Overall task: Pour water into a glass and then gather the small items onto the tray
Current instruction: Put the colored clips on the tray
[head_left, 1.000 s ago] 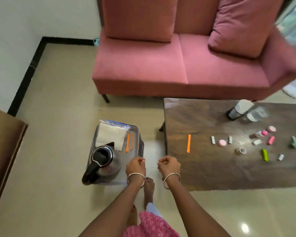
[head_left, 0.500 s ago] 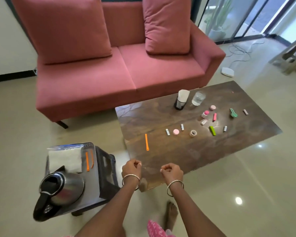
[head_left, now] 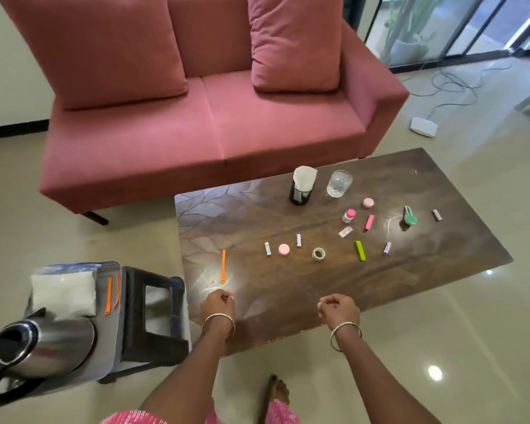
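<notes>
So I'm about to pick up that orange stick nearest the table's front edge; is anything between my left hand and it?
Nothing visible. The left hand hovers closed just short of the orange stick, with only bare table between them.

- The place is a home living room.
- A pink two-seat sofa [head_left: 214, 117] with loose back cushions [head_left: 294, 41] stands against a plain wall.
- A low dark wooden coffee table [head_left: 288, 286] sits just in front of it on a glossy tiled floor [head_left: 471, 332].
- Sliding glass doors [head_left: 471, 22] at the far right show a potted plant [head_left: 407, 32] beyond.
- A white router-like box [head_left: 423, 126] with trailing cables lies on the floor near the doors.
- A steel kettle [head_left: 40, 347] rests on a tray [head_left: 104, 356] on a black plastic stool [head_left: 153, 316] beside the table.
</notes>
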